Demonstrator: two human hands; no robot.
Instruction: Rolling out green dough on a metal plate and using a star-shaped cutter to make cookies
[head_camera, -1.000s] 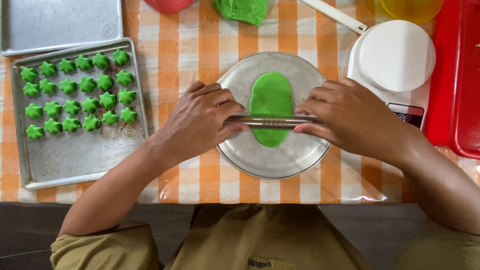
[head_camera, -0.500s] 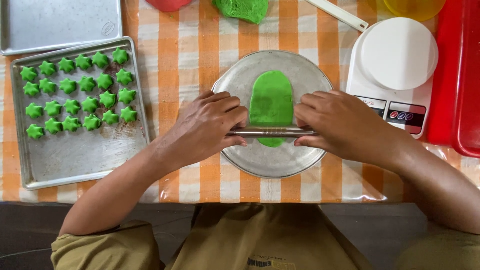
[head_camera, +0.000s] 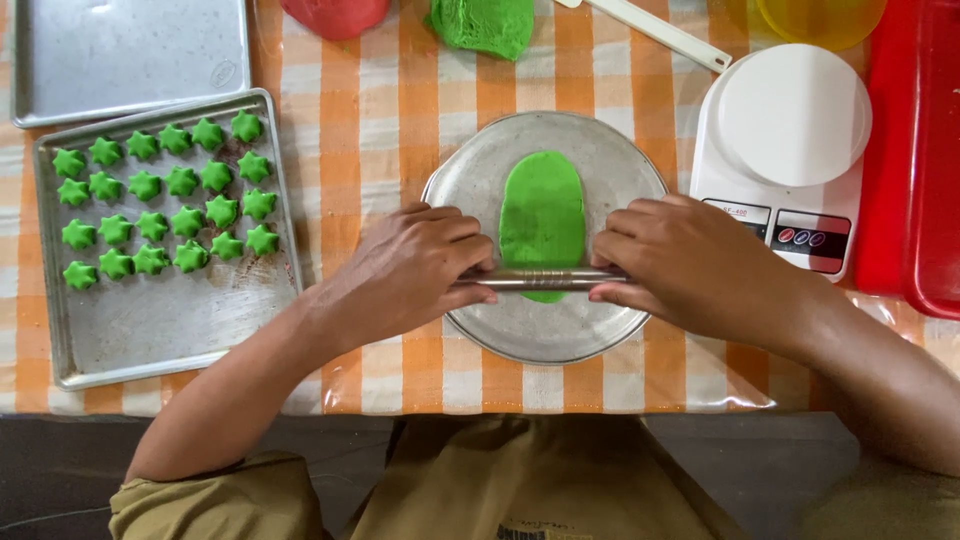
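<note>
- Head view, far left: an empty metal baking tray (head_camera: 130, 50) lies at the far edge of the orange-and-white checked tablecloth (head_camera: 370, 120).
- Near it, a second baking tray (head_camera: 170, 320) carries rows of green star-shaped dough pieces (head_camera: 160, 200) across its far half; its near half is bare metal.
- Left hand (head_camera: 415, 270): palm down, fingers curled over the left end of a slim metal rolling pin (head_camera: 545, 279), pressing on it.
- Centre: a round metal plate (head_camera: 545, 330) holds an oval sheet of green dough (head_camera: 542, 215), already flat and elongated. The pin lies crosswise on the sheet's near end.
- Right hand (head_camera: 690, 265): fingers curled over the pin's right end, mirroring the left.
- Far edge: a red dough lump (head_camera: 335, 15), a green dough lump (head_camera: 485, 25) and a white utensil handle (head_camera: 670, 35).
- Right: a white kitchen scale (head_camera: 790, 130), a yellow bowl (head_camera: 820, 15) and a red tray (head_camera: 920, 160).
- Assessment: part of the batch is shaped; the sheet looks rolled but uncut, and more dough remains unworked.
</note>
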